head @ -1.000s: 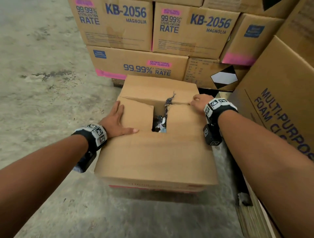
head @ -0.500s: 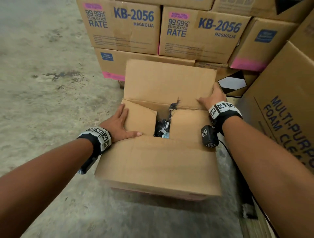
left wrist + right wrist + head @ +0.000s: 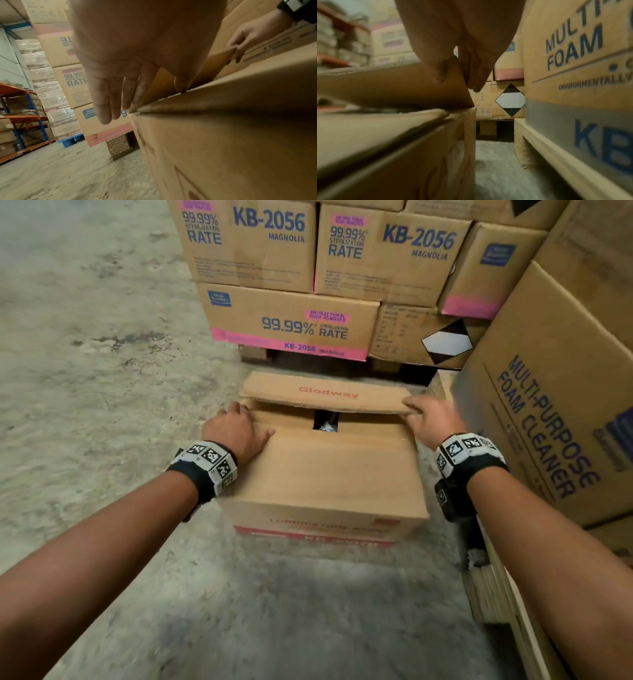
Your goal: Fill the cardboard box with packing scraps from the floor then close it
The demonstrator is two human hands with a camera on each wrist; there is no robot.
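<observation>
The cardboard box (image 3: pixel 322 474) stands on the concrete floor, its near flap folded flat. My right hand (image 3: pixel 428 419) pinches the right corner of the far flap (image 3: pixel 322 393), marked "Glodway", which is lowered almost level over the top. In the right wrist view the thumb is under the far flap (image 3: pixel 393 86) and the fingers (image 3: pixel 476 75) are over its edge. My left hand (image 3: pixel 236 428) lies flat on the box's left top edge; its fingers (image 3: pixel 109 94) are straight and its thumb touches the near flap. Dark and pale scraps (image 3: pixel 325 424) show through a narrow gap between the flaps.
Stacked KB-2056 cartons (image 3: pixel 291 320) on a pallet stand right behind the box. A large foam cleaner carton (image 3: pixel 548 422) on a wooden pallet (image 3: pixel 496 594) crowds the right side. A pale scrap (image 3: pixel 474 558) lies beside that pallet. Bare floor (image 3: pixel 85 405) spreads left; shelving (image 3: pixel 20 115) stands far left.
The far flap, upright half a second ago, has come down over the box with my right hand on its corner. My left hand slid farther along the left edge.
</observation>
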